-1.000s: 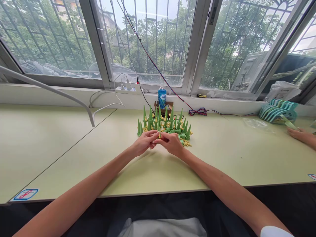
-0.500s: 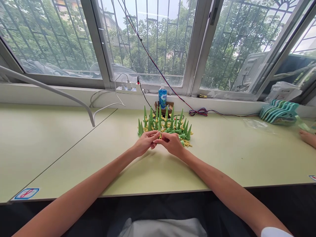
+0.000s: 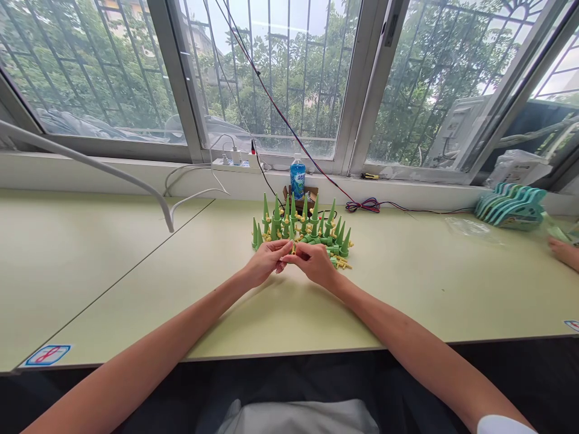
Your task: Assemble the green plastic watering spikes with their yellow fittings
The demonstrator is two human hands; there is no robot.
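My left hand [image 3: 266, 260] and my right hand [image 3: 315, 261] meet over the table, fingertips closed around a small yellow tubular piece [image 3: 294, 249]. Its round open end faces me, and a green spike seems to rise behind it, though my fingers hide where they join. Just beyond my hands stand several green cone-shaped spikes [image 3: 315, 208] with yellow fittings at their bases. Loose green ribbed caps [image 3: 332, 248] lie right of my hands, beside a few thin yellow pieces [image 3: 342, 263].
A blue liquid bottle [image 3: 297, 178] stands behind the spikes by a brown box [image 3: 311, 193]. A cable coil [image 3: 363, 205] lies right of it. Teal hangers [image 3: 511, 206] are stacked at the far right, near another person's hand [image 3: 563, 250]. A white cable [image 3: 136, 181] arcs over the left side.
My hands stay almost still around the yellow piece, which has shifted very slightly. At the far right, the other person's hand and the light green thing by it have moved a little.
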